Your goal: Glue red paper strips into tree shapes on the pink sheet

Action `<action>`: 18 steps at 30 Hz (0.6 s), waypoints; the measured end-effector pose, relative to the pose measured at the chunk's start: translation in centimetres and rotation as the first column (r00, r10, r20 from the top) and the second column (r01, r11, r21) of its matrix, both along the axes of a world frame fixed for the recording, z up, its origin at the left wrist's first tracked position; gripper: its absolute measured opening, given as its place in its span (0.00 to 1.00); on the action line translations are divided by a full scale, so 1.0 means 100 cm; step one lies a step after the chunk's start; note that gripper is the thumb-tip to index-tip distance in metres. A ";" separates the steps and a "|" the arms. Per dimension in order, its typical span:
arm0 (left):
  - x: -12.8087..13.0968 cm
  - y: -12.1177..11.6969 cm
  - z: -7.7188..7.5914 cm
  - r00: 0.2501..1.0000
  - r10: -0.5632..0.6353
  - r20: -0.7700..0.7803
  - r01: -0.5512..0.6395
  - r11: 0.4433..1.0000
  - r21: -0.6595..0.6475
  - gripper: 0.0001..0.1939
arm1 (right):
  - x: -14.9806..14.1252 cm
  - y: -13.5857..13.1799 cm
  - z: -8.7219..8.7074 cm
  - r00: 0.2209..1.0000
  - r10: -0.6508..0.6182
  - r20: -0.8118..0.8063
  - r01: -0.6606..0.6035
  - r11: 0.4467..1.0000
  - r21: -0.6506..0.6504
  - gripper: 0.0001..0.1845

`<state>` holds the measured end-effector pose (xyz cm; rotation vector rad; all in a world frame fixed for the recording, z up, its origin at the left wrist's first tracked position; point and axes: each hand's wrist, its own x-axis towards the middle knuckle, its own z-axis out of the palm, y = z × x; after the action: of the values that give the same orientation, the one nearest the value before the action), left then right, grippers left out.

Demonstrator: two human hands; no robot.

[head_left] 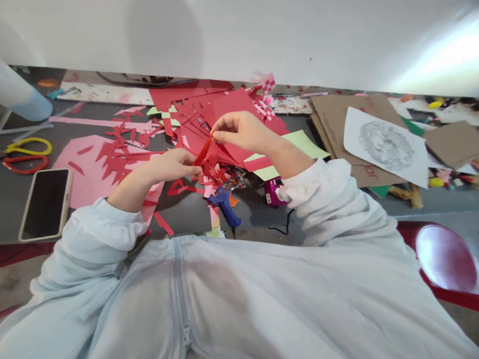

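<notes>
A narrow red paper strip (203, 152) stretches between my two hands, tilted up toward the right. My left hand (170, 165) grips its lower end, fingers pinched. The upper end is in the fingertips of my right hand (243, 131), which is higher and farther from me. Beneath them lie red paper sheets (237, 109) and a heap of red paper scraps (217, 170). A blue glue gun (227, 205) rests on the table just in front of the heap. Pink paper (80, 193) with red cut pieces spreads out by my left forearm.
At left are a phone (46, 204), scissors (28, 150) with yellow and red handles, and a bottle (20, 87). Cardboard (335, 118) and a printed sheet (385, 145) lie at right. A purple object (274, 193) sits beside my right sleeve. A white wall (258, 32) rises behind.
</notes>
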<state>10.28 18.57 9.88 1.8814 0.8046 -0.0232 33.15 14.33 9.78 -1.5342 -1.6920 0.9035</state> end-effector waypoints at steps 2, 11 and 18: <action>-0.014 -0.001 0.001 0.999 0.030 -0.038 -0.028 0.998 0.062 0.11 | -0.007 0.003 0.000 1.000 -0.011 -0.006 0.011 1.000 0.006 0.09; -0.106 -0.002 0.007 0.904 0.348 -0.249 -0.210 0.868 0.451 0.17 | -0.061 0.024 -0.004 0.989 0.138 0.043 -0.137 0.990 -0.024 0.07; -0.147 -0.022 -0.001 0.782 0.502 -0.369 -0.245 0.792 0.559 0.19 | -0.095 0.028 -0.008 0.971 0.240 -0.022 -0.241 0.970 -0.031 0.06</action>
<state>-4.42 16.34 9.74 2.1666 1.6936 -0.0609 23.62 17.13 8.99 -1.3568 -1.8869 1.0698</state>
